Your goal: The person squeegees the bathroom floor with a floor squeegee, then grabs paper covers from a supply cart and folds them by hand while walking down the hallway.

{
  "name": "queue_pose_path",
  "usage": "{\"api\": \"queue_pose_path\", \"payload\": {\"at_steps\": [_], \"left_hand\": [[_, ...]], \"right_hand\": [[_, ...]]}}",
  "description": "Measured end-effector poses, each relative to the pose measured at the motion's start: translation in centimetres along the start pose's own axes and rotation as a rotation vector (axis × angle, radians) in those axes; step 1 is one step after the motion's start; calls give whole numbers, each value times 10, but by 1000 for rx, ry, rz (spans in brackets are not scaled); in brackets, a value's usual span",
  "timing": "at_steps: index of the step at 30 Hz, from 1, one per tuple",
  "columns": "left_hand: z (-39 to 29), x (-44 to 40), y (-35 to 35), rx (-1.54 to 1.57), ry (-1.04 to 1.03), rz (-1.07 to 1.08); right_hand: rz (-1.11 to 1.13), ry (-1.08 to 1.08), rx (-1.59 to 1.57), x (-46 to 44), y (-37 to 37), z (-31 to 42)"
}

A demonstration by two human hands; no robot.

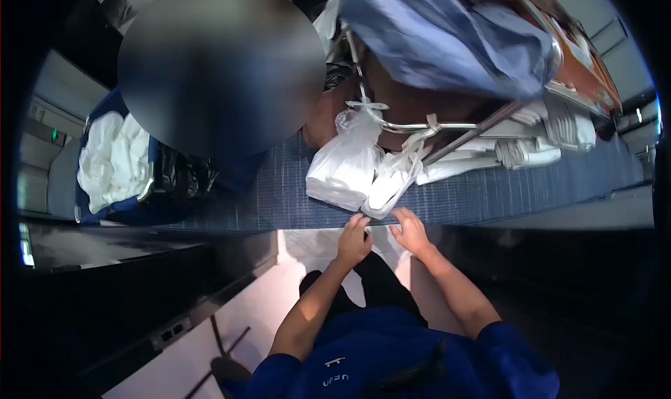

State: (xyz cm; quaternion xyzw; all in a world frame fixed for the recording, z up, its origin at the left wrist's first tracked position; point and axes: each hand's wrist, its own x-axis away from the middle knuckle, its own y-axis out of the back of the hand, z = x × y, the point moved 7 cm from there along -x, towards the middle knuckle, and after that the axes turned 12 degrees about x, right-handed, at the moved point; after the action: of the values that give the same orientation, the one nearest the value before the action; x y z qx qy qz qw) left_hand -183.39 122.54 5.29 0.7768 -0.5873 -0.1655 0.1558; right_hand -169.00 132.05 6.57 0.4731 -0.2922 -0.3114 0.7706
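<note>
My left hand (354,239) is in front of my body, fingers bent forward and thumb apart, with nothing visible in it. Beside it, my right hand (412,232) has its thumb and fingers spread, just short of a thin plastic bag holding white slippers (386,192). I cannot make out whether its fingertips touch that bag. Left of the slippers hangs a fuller translucent plastic bag (340,165), tied to the metal rail (398,127) of a cart. Its contents look white, but their kind is unclear.
Folded white linens (529,152) lie on the cart's low shelf, under a blurred blue-grey cloth (437,39). A blue hamper (105,214) of white cloth stands left on the patterned carpet (283,189), near a black plastic bag (183,173). A blurred circle covers the upper left.
</note>
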Motion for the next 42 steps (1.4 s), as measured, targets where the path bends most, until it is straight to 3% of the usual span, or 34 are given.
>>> {"api": "queue_pose_path", "payload": {"at_steps": [4, 6, 7, 10, 14, 18, 21, 23, 27, 29, 31, 33, 35, 39, 42], "left_hand": [[2, -51, -37, -68, 215, 252], [34, -54, -59, -90, 396, 416], [39, -51, -60, -59, 391, 465], [37, -32, -62, 35, 357, 553], [8, -21, -65, 231, 287, 511], [-16, -20, -78, 231, 138, 509], [-18, -16, -72, 141, 228, 643], [-14, -21, -55, 111, 256, 613], [23, -49, -6, 119, 125, 70], [5, -83, 47, 46, -18, -294], [1, -127, 81, 44, 274, -287], [2, -158, 90, 51, 135, -373], [26, -182, 64, 34, 281, -159], [25, -176, 55, -54, 435, -106], [27, -167, 51, -51, 391, -83]], "right_hand": [[-53, 417, 446, -73, 4, 16], [356, 421, 641, -75, -35, -12], [550, 410, 750, -70, -49, -26], [266, 416, 600, -62, -34, -27], [370, 415, 617, -50, -25, -52], [447, 461, 659, -32, 2, -68], [421, 491, 681, -16, 11, -85], [418, 477, 722, -14, 15, -93], [411, 396, 743, -10, 27, -90], [310, 400, 687, -7, 19, -89], [302, 362, 670, -4, 6, -92], [458, 380, 777, -3, -1, -82], [543, 350, 736, -5, -8, -72], [566, 299, 610, -14, -26, -54], [515, 305, 584, -20, -34, -36]]}}
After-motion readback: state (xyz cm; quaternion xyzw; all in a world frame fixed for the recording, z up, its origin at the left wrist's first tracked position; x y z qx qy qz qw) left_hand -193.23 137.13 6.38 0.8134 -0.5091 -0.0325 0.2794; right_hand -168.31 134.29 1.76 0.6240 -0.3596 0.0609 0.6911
